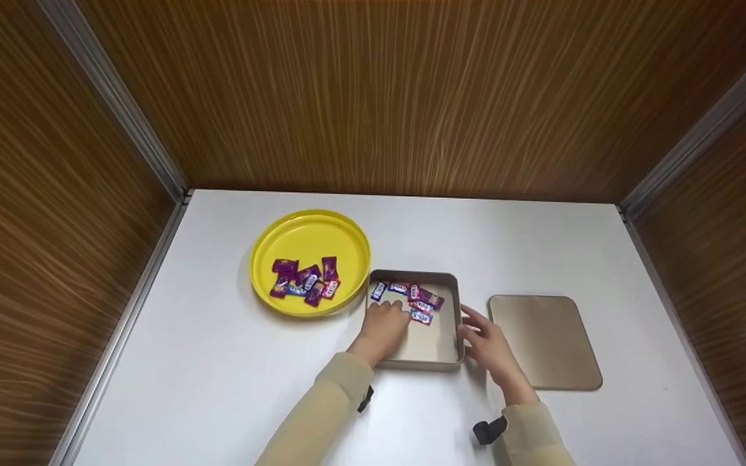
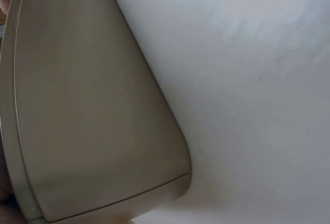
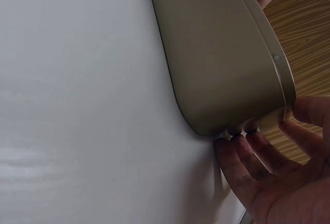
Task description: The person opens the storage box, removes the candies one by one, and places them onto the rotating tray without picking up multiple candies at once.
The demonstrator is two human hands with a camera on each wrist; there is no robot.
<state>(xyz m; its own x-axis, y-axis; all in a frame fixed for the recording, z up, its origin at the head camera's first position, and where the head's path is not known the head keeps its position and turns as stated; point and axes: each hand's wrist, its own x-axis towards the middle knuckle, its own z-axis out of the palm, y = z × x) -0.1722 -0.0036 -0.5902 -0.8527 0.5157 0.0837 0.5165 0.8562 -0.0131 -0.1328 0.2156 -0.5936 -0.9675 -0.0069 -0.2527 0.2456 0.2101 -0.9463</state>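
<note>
A square, bronze-coloured tin [image 1: 418,366] stands uncovered in the middle of the table, with several small wrapped candies [image 1: 422,307] in its back half. My left hand [image 1: 384,327] reaches over its front left side, fingers bent down inside; whether they pinch a candy is hidden. At the outside of the right wall, my right hand [image 1: 491,349] rests its fingertips near the front corner, fingers loosely extended. The right wrist view shows these fingers [image 3: 258,154] against the tin's side [image 3: 221,54]. Only the tin's outer wall [image 2: 87,95] fills much of the left wrist view.
A round yellow plate [image 1: 311,236] sits behind and left of the tin, close to its corner, with several purple, blue and red candies [image 1: 309,279] on it. The matching flat lid [image 1: 544,343] lies to the right. Wood-grain panels [image 1: 399,97] enclose the white table [image 1: 217,362].
</note>
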